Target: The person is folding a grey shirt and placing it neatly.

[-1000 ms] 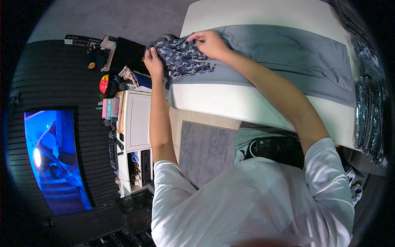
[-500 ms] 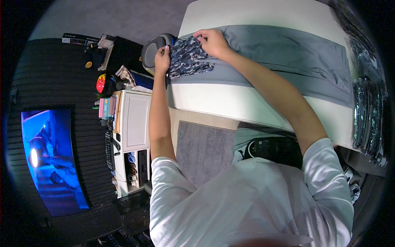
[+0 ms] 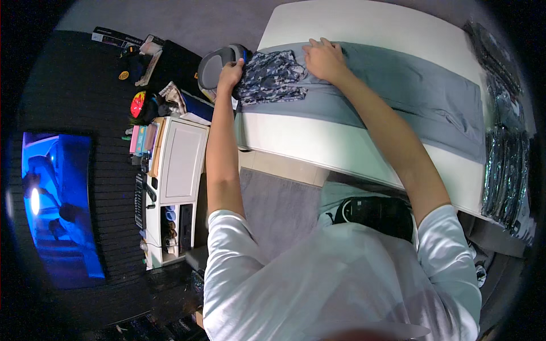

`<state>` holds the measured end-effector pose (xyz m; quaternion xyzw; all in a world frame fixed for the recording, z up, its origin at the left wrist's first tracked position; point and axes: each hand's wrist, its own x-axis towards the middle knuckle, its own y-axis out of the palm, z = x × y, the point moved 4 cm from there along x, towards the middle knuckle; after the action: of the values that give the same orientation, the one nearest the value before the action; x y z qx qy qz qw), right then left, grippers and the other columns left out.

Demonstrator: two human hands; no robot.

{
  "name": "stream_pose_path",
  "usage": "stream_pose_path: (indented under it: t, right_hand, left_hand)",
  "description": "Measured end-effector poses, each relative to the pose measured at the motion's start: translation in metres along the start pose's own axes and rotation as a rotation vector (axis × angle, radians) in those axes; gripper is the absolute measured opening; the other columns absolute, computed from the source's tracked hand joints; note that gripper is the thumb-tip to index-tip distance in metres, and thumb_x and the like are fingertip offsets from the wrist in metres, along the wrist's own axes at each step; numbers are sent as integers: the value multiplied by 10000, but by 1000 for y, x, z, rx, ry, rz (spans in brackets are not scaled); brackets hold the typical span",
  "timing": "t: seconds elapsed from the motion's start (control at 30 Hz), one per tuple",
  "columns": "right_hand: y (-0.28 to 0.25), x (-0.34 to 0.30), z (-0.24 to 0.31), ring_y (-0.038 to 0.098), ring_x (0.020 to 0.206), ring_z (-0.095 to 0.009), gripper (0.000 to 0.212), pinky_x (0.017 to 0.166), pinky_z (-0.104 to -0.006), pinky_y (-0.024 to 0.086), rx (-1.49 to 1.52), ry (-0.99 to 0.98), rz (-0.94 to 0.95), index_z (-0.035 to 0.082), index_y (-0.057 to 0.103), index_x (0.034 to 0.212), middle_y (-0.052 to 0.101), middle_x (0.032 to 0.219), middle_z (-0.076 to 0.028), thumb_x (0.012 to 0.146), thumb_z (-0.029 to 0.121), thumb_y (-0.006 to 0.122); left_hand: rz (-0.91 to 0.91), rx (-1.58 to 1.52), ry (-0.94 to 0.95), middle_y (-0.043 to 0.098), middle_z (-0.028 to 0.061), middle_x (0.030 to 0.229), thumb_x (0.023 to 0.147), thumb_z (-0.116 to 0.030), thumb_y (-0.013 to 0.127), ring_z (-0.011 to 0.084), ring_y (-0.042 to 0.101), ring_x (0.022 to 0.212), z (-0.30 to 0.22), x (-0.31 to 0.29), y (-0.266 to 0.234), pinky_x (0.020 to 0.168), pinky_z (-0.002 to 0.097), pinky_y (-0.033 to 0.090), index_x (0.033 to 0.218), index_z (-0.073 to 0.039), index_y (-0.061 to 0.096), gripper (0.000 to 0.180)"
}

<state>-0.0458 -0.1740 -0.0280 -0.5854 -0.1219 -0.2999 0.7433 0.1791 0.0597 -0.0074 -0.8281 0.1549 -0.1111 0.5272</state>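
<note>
A folded piece of cloth in a dark blue-grey camouflage pattern lies at the left end of a long grey cloth, which is spread along the white table. At the camouflage cloth's left edge my left hand is closed, thumb uppermost, pinching that edge. A small white tag shows just below it. My right hand rests on the grey cloth just right of the camouflage piece, fingers bent and apart, holding nothing.
Stacked clear plastic-wrapped packages line the table's right end. Beyond my left hand stands a grey rounded seat-like object. A white cabinet stands left of my left arm, and a lit screen is farther left. A black bag sits below the table's near edge.
My right hand has let go of the camouflage cloth's upper edge and moved right onto the grey cloth. The camouflage cloth lies flatter, and my left hand stays at its left edge.
</note>
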Motion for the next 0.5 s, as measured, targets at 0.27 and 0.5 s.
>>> stream_pose_path:
  t: [0.27, 0.5]
  right_hand:
    - [0, 19, -6, 395, 1396, -402, 442, 1100, -640, 318, -69, -43, 190, 155, 655, 1288, 530, 1440, -123, 983, 418, 472]
    - [12, 16, -9, 242, 1490, -396, 606, 1193, -604, 184, -27, -63, 299, 207, 486, 1478, 341, 1599, -113, 1009, 570, 358]
  left_hand:
    - [142, -535, -218, 649, 159, 1294, 913, -352, 679, 285, 561, 1228, -6, 22, 9, 1035, 386, 412, 1091, -43, 767, 367]
    - [-325, -808, -312, 737, 116, 1038, 892, -105, 620, 225, 662, 971, 29, 32, 6, 905, 324, 492, 959, -7, 773, 193]
